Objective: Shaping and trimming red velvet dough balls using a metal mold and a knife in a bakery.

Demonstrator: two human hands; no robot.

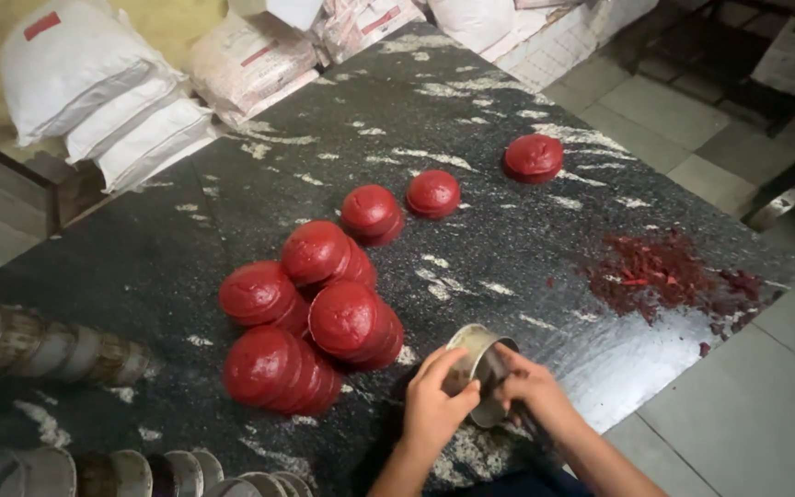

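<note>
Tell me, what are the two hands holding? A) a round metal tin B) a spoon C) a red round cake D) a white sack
A: both the left hand and the right hand grip the round metal tin, tilted on the dark stone counter, beside the pile of red round cakes.

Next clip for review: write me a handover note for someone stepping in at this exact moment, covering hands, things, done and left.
Left hand grips the round metal tin by its rim; right hand is at its other side, what it grips hidden.
Done, it seems: leaning stacks of red dome-shaped cakes on the dark speckled stone counter, three single ones further back.
Red crumbs lie right.
Left: the tin in hand; nested tins lie left.
</note>
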